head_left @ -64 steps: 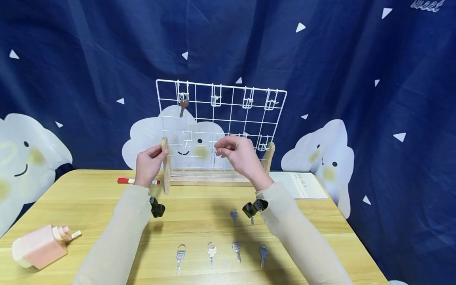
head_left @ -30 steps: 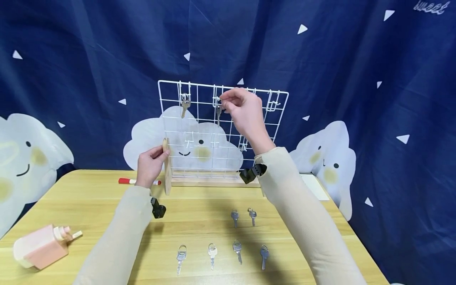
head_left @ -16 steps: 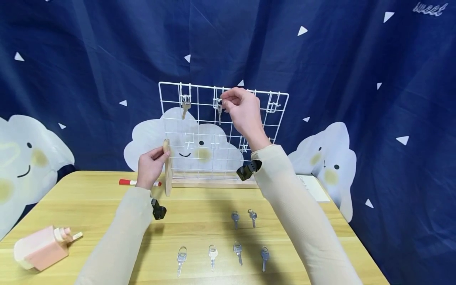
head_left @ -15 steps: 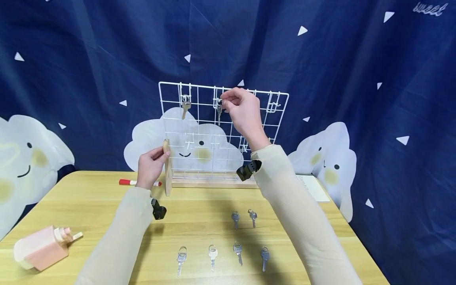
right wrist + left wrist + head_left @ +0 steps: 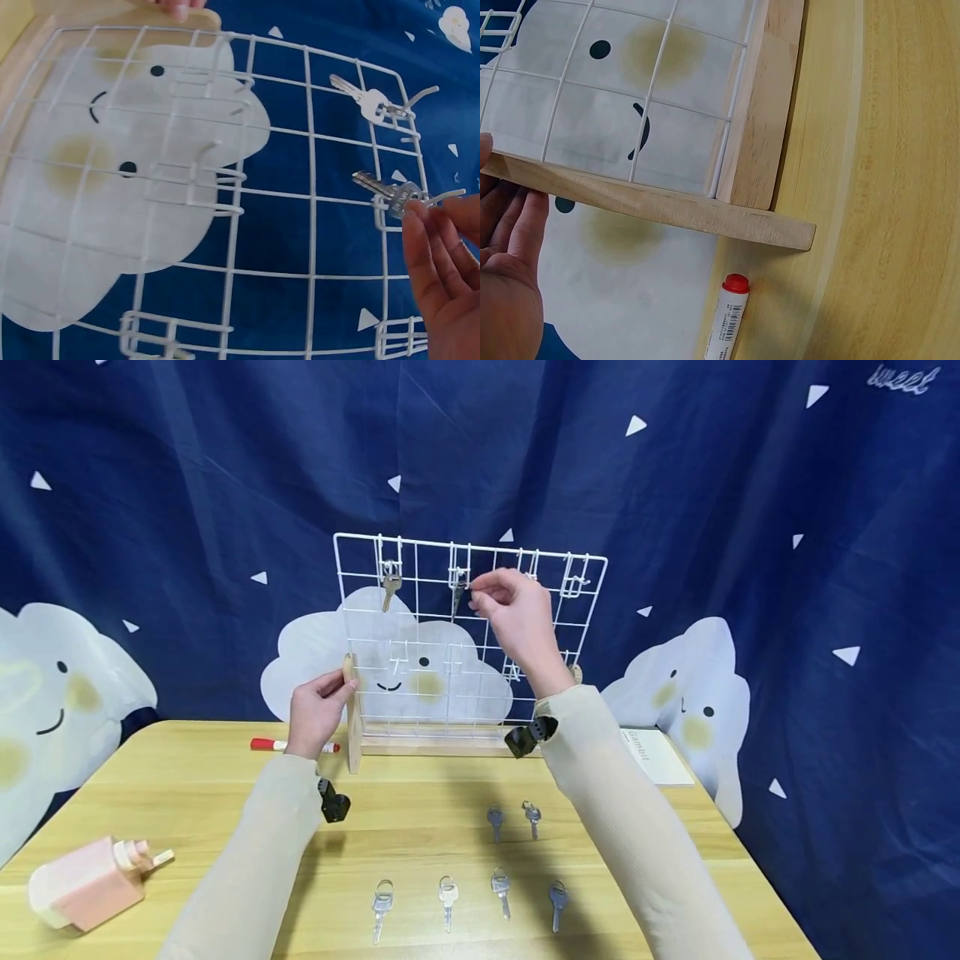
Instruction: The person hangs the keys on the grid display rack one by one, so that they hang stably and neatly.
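Note:
My left hand point(image 5: 317, 710) pinches the left wooden upright point(image 5: 630, 199) of a white wire grid rack point(image 5: 438, 610), thumb on one side and fingers on the other. A silver key point(image 5: 409, 196) hangs by its ring from the second hook of the top row. Right at that key's head are the fingertips of my right hand point(image 5: 519, 614), with thumb and index finger slightly apart. Another key point(image 5: 392, 587) hangs on the first top hook, to the left. Further hooks point(image 5: 575, 585) on the grid carry no key.
Several keys with rings, such as this key point(image 5: 448, 897), lie in two rows on the wooden table point(image 5: 420, 810). A red-and-white marker point(image 5: 731, 315) lies by the left upright. A pink bottle point(image 5: 90, 881) lies at left, a white booklet point(image 5: 660, 756) at back right.
My right hand rose with the key from the lower grid to the second top hook, then shifted slightly down and right from it. The key now hangs there. My left hand stayed put.

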Motion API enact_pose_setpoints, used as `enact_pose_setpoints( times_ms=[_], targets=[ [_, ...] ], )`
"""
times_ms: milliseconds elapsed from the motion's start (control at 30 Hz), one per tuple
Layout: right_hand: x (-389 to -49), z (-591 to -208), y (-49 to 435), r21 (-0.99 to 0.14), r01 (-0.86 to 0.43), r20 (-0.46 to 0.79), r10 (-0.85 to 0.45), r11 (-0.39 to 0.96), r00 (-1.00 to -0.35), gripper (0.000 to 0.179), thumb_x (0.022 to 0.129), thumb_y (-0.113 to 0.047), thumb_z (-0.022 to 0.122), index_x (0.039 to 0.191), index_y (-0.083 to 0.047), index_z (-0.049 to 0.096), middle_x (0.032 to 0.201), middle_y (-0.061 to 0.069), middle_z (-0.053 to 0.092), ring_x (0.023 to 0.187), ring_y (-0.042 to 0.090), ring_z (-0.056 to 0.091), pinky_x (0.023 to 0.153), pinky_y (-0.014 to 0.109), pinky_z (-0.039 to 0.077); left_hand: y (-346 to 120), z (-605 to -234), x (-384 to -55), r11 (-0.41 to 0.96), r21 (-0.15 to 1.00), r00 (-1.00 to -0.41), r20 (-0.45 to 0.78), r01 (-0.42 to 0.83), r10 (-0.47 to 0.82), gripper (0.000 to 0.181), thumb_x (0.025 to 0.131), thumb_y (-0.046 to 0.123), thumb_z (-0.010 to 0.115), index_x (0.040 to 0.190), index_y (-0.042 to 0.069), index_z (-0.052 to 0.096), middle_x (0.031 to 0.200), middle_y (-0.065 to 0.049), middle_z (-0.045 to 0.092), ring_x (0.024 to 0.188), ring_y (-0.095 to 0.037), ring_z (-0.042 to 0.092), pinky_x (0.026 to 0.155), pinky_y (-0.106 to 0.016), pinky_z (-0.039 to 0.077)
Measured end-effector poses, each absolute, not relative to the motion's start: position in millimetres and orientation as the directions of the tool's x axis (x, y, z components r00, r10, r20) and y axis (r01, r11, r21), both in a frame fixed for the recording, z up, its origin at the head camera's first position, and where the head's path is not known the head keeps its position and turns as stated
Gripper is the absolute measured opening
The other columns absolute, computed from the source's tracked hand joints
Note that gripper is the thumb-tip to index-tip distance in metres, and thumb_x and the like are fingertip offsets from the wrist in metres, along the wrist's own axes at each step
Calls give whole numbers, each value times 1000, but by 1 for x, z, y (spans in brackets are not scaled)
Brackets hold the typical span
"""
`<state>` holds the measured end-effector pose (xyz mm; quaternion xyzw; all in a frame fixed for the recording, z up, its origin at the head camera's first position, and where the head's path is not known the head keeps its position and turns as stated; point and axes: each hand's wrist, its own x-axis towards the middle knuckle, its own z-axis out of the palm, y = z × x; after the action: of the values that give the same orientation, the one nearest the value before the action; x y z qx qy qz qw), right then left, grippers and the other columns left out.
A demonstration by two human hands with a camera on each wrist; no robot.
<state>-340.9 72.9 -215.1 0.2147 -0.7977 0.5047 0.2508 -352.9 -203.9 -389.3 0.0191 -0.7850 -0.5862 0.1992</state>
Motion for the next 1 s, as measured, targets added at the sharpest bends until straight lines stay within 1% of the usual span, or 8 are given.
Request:
enact_pose_setpoints(
  times_ms=[67,167,300,400,500,733,900,1000],
  targets=[
    [-337,-224,78,-695,-594,607,-112,405,-787,9,92,-1,67,99,-1,72,86,6,70,78,17,68,72,24,55,-204,-390,-352,310,930,-923,282,197,-260,46,97,26,65,134,1,59,130,-17,61,119,-27,57,100,-38,47],
    [-329,-240,87,-683,-588,588,-151,434,-795,9,93,-6,68,101,-5,72,87,3,70,77,15,65,68,26,53,-205,-392,-352,312,932,-928,272,187,-254,47,97,27,65,135,1,59,130,-17,60,120,-28,56,101,-38,47],
    [-317,-262,103,-669,-564,536,-211,485,-817,10,94,-10,68,103,-8,72,90,-1,69,77,15,60,64,29,50,-204,-391,-351,308,932,-929,275,193,-249,47,97,28,65,135,0,59,130,-17,60,120,-29,57,101,-39,47],
    [-310,-277,115,-662,-548,489,-260,511,-833,9,94,-10,68,102,-10,72,92,-3,68,80,14,61,66,30,52,-204,-390,-352,301,933,-928,276,196,-252,47,97,27,66,134,0,59,129,-17,61,119,-28,57,101,-39,47],
    [-306,-289,123,-669,-539,454,-293,512,-841,8,93,-8,68,101,-9,72,94,-2,69,82,14,64,70,31,54,-204,-389,-353,298,936,-929,269,189,-253,46,96,26,66,135,1,59,130,-16,61,119,-26,57,101,-38,47],
    [-300,-320,132,-694,-480,337,-347,537,-875,6,92,-8,70,96,-10,74,89,-3,71,80,13,65,69,31,55,-204,-389,-355,297,936,-929,267,188,-254,46,96,25,66,135,1,59,130,-16,61,119,-26,57,101,-37,47],
    [-294,-345,139,-698,-434,225,-402,569,-888,10,90,-3,70,99,-7,73,97,4,71,88,16,68,75,31,57,-203,-390,-355,303,932,-925,281,200,-254,45,97,23,66,134,0,59,130,-16,61,120,-26,57,100,-36,47],
    [-292,-359,144,-691,-413,178,-414,593,-893,13,89,-3,70,101,-7,73,100,6,71,90,17,68,77,32,57,-203,-390,-354,302,929,-922,292,212,-253,44,97,22,66,134,-1,59,130,-17,61,120,-27,57,100,-36,47]
  ],
)
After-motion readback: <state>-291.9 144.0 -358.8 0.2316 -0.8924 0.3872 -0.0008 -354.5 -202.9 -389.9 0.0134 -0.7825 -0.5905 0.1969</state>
